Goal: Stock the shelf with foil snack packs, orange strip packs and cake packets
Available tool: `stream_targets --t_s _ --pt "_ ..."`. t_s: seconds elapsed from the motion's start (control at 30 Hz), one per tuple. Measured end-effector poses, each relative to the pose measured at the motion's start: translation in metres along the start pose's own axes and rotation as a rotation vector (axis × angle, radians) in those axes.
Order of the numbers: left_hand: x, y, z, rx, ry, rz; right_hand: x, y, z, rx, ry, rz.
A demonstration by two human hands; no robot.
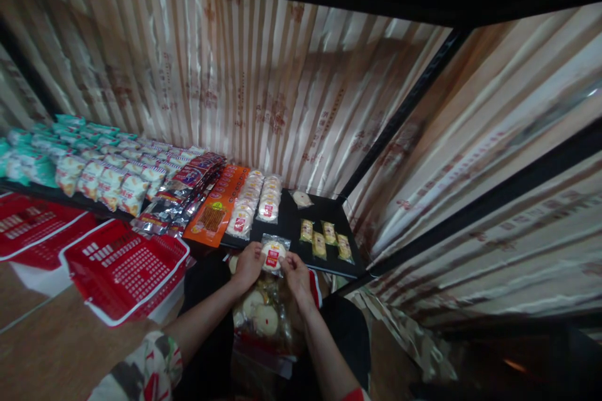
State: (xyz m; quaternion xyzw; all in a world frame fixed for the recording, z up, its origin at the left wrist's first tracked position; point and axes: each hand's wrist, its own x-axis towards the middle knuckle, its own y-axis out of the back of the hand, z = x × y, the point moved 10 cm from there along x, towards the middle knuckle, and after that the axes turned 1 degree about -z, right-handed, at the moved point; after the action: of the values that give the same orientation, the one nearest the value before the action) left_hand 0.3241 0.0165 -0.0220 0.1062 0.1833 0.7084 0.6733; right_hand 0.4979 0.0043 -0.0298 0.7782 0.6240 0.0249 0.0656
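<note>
My left hand (248, 265) and my right hand (295, 272) together pinch a small clear packet holding a round white cake with a red label (273, 254), at the front edge of a black shelf (291, 229). Below my hands lies a clear bag with more of the round cakes (263, 316). On the shelf just beyond stand two rows of the same red-labelled cake packets (256, 200). Several small yellow packets (324, 239) lie to the right of them, and one loose pale packet (301, 199) lies behind.
An orange flat pack (217, 213), silver and red foil packs (181, 197), white and yellow bags (106, 185) and teal bags (32, 150) fill the shelf to the left. Red plastic baskets (125, 269) sit on the floor at the left. Striped wrapped panels rise behind and at the right.
</note>
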Motion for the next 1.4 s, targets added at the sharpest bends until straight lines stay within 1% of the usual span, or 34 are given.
stream_targets --t_s 0.1,0.23,0.33,0.43,0.57,0.8,0.93,1.1,1.27,1.4 --pt "0.002 0.001 0.007 0.071 -0.050 0.015 0.010 -0.001 -0.003 -0.013 0.010 0.014" --pt "0.004 0.002 0.016 0.199 -0.116 0.080 0.022 -0.006 -0.007 0.002 0.024 0.004" --pt "0.005 0.002 0.020 0.261 -0.141 0.125 0.030 -0.008 -0.013 0.011 0.051 0.013" --pt "0.007 0.000 0.020 0.296 -0.138 0.144 0.037 -0.011 -0.017 -0.001 0.077 0.020" --pt "0.011 -0.005 0.016 0.312 -0.142 0.141 0.045 -0.014 -0.014 -0.028 0.082 0.025" --pt "0.014 -0.008 0.019 0.345 -0.210 0.183 0.060 -0.019 -0.008 -0.093 0.077 0.020" --pt "0.017 -0.011 0.018 0.364 -0.211 0.185 0.068 -0.020 -0.011 -0.144 0.081 0.038" --pt "0.021 -0.011 0.023 0.384 -0.225 0.186 0.079 -0.025 -0.010 -0.181 0.067 0.047" --pt "0.027 -0.015 0.029 0.404 -0.239 0.135 0.088 -0.029 -0.009 -0.216 0.094 0.048" --pt "0.032 -0.018 0.029 0.391 -0.237 0.112 0.095 -0.027 -0.013 -0.295 0.142 0.113"
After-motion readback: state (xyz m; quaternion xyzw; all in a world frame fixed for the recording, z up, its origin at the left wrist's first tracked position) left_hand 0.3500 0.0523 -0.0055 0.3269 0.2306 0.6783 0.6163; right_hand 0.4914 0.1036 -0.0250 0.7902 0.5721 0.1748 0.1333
